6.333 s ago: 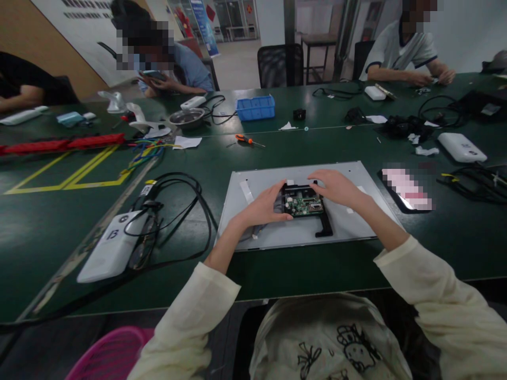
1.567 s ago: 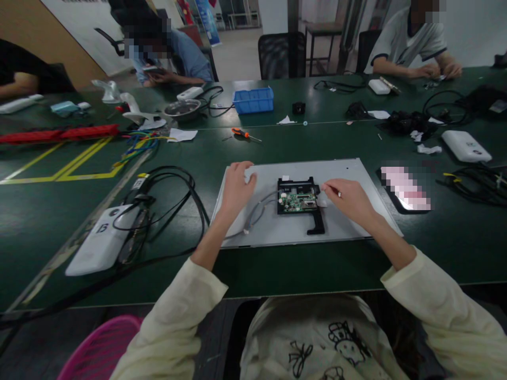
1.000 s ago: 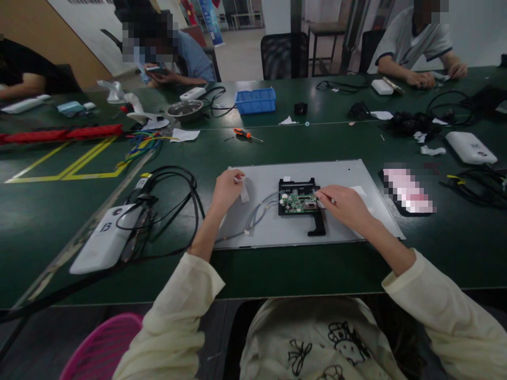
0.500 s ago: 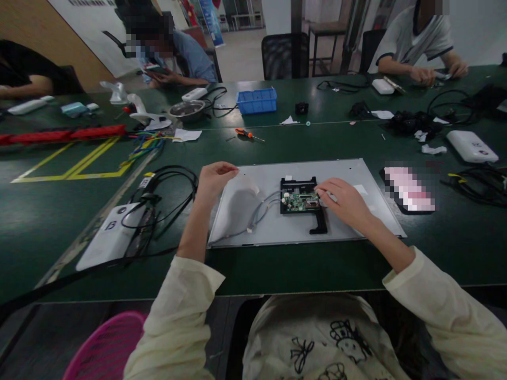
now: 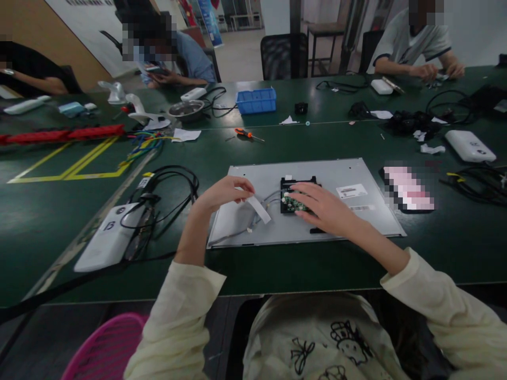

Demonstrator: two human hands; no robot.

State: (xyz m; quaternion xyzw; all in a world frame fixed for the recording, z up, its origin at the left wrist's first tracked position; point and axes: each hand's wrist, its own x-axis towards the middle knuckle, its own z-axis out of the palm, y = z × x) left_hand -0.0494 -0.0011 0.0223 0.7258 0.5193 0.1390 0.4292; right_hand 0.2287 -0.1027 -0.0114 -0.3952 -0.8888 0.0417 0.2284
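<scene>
A grey metal panel (image 5: 348, 174) lies flat on the green table in front of me. A black frame with a green circuit board (image 5: 291, 202) sits at its middle, and grey wires (image 5: 257, 211) run out from the board's left side. My left hand (image 5: 224, 191) is raised over the panel's left part and pinches a white tape strip (image 5: 258, 209) that hangs from the fingers. My right hand (image 5: 320, 206) lies on the circuit board with its fingers stretched out flat, covering most of it.
A white device marked 13 (image 5: 105, 237) with black cables (image 5: 170, 184) lies to the left. An orange screwdriver (image 5: 243, 133) and a blue bin (image 5: 255, 100) sit further back. A dark tray (image 5: 407, 190) lies to the right. Other people sit around the table. A pink basket (image 5: 103, 351) stands below.
My left hand peeled the white tape strip off the panel and now holds it above the wires. My right hand slid left from the board's right edge onto the board.
</scene>
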